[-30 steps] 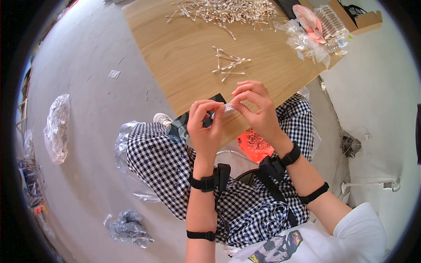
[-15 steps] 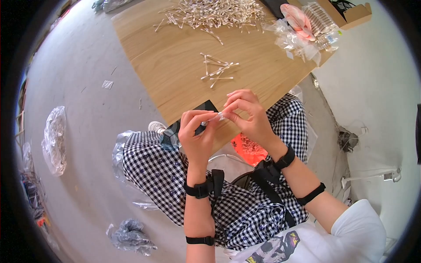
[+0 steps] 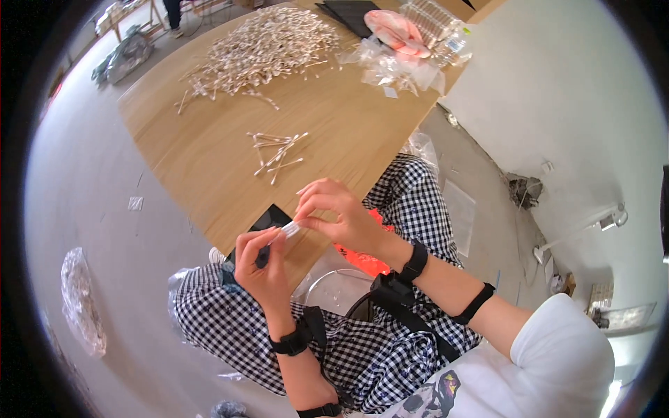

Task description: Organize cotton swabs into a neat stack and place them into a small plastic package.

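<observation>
Cotton swabs (image 3: 288,229), a small white bundle of them as far as the frame shows, sit pinched between both hands just below the middle of the frame, over the near edge of the wooden table (image 3: 209,160). The left hand (image 3: 263,263) closes thumb and fingertips on the lower end of the bundle, its palm turned toward the camera; something dark shows between its fingers, too small to tell what. The right hand (image 3: 339,218) curls over from the right and grips the upper end with thumb and forefinger, the other fingers loosely spread above. Just behind the hands a flat black item (image 3: 270,217) lies at the table's edge. Further up, centre-left, a small loose cluster of swabs (image 3: 277,152) rests on the wood, well apart from the large pile of swabs (image 3: 261,47) at the upper left. Crumpled clear plastic bags (image 3: 397,66) and a pink object (image 3: 391,28) lie at the upper right of the table. Black straps circle both forearms, and checked trousers (image 3: 230,327) fill the lower centre.
</observation>
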The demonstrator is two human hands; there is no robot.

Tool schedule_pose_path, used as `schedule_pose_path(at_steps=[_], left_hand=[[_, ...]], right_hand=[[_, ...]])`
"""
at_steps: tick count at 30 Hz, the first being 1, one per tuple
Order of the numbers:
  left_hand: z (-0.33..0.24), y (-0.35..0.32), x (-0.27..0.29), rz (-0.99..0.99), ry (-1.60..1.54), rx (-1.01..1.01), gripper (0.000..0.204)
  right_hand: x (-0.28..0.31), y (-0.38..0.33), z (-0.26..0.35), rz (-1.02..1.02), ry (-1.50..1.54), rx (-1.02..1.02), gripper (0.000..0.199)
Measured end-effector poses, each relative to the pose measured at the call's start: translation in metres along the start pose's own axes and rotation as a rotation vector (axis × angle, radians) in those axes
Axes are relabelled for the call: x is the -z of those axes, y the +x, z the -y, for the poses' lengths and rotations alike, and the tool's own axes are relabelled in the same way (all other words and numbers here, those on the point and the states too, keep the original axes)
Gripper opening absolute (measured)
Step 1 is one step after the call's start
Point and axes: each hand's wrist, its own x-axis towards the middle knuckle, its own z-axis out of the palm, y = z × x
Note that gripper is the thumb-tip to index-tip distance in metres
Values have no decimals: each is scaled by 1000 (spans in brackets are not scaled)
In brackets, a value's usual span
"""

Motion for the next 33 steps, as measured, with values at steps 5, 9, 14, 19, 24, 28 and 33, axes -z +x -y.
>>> schedule_pose_path(at_steps=[5,9,14,19,24,28,33], left_hand=[[3,2,4,18,-137,39,10],[8,0,6,18,-72,36,11],[9,0,1,45,-12,-8,12],[15,-1,-6,89,-69,55,13],[14,1,-7,118,-83,94,16],[4,-1,-5,101,-21,30,15],[7,-4,-6,113,105,11,16]], right_hand=[[-7,-8,1,62,321,-151,18],[-11,-9,4,16,410,-165,16],[-8,-9,-1,14,503,-294,10],[-5,-11,-6,-4,549,-318,9],[-3,-8,-7,-20,492,-308,5],[-2,-8,-5,-38,349,-236,5],[-8,-12,-11,-146,266,-182,8]])
